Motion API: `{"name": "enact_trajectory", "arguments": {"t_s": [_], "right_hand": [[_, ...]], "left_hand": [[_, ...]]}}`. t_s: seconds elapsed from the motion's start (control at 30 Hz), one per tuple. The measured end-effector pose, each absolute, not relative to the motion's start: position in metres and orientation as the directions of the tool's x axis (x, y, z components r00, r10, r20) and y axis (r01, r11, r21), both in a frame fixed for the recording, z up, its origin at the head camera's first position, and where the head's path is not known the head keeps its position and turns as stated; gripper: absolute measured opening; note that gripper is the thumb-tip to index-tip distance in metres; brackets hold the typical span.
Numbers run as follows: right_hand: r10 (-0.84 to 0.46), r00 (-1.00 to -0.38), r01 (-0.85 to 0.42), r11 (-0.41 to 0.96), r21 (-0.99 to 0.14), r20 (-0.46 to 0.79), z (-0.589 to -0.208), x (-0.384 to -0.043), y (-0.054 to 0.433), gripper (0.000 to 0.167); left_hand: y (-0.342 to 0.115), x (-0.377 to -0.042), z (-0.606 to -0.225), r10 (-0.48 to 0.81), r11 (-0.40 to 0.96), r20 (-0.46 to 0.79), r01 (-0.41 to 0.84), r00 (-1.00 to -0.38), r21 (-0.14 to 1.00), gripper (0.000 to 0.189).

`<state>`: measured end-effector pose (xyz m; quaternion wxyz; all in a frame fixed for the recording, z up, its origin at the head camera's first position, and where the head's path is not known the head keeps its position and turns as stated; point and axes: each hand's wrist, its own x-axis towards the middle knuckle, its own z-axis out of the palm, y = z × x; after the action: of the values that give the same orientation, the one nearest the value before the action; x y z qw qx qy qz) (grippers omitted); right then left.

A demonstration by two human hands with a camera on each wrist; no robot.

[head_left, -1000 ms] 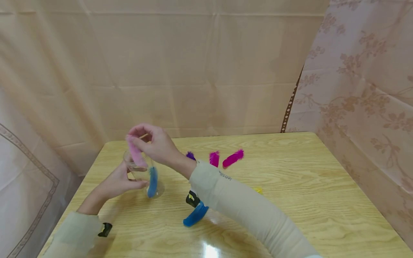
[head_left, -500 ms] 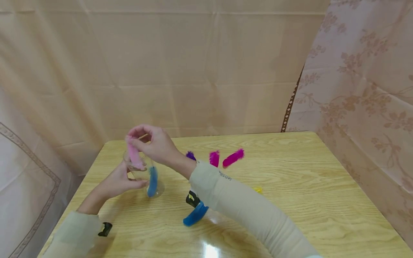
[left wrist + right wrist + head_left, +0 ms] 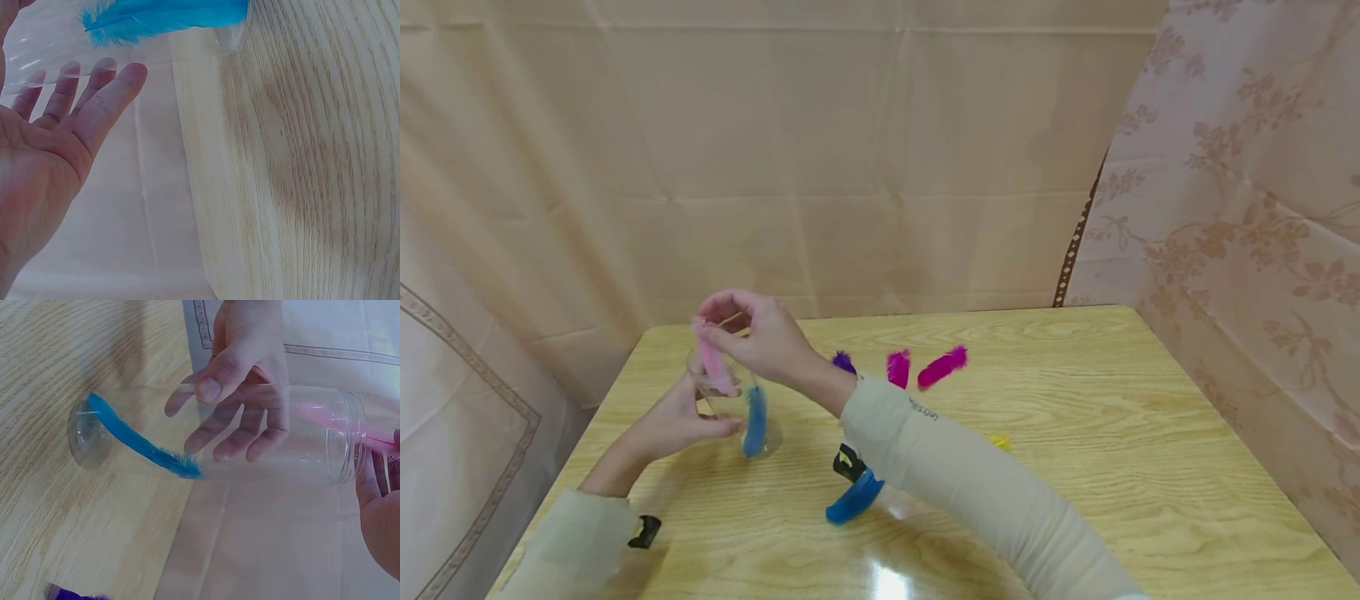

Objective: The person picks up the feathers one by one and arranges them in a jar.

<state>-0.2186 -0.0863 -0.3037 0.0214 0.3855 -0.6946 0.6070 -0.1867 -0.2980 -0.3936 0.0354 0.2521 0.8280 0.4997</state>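
My left hand (image 3: 673, 425) grips a clear, tall jar (image 3: 156, 415) from the side, thumb on one side and fingers on the other. A blue feather (image 3: 754, 423) leans inside near the jar's base. Above the mouth, my right hand (image 3: 767, 333) pinches a pale pink feather (image 3: 715, 367) by its upper end between thumb and fingertips. The pink feather's lower part passes through the mouth into the jar, as the right wrist view shows. In the left wrist view, the blue feather (image 3: 169, 15) shows through the jar wall above the left fingers.
Magenta feathers (image 3: 943, 367) and a purple feather (image 3: 843, 361) lie beyond the right forearm. Another blue feather (image 3: 853, 498) lies near the right wrist's black camera (image 3: 848, 462). A yellow feather (image 3: 1000, 442) is mostly hidden behind the sleeve. Curtains hang behind the wooden table (image 3: 1112, 467).
Over the last second the pink feather's lower end has shifted slightly at the jar's mouth. Both hands stay nearly where they were, the left on the jar and the right on the pink feather.
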Motion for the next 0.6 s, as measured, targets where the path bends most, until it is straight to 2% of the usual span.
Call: {"name": "enact_trajectory", "arguments": {"t_s": [0.43, 0.6], "right_hand": [[-0.517, -0.697, -0.564, -0.033, -0.825, 0.497, -0.3037, -0.2188, -0.0851, 0.013], [-0.497, -0.716, -0.547, -0.039, -0.836, 0.491, -0.3015, -0.2201, -0.0821, 0.015]], "left_hand": [[-0.2973, -0.1851, -0.3919, 0.452, 0.372, 0.165, 0.353, -0.877, 0.858, 0.044], [-0.2964, -0.1839, -0.3904, 0.438, 0.376, 0.134, 0.316, -0.889, 0.871, 0.066]]}}
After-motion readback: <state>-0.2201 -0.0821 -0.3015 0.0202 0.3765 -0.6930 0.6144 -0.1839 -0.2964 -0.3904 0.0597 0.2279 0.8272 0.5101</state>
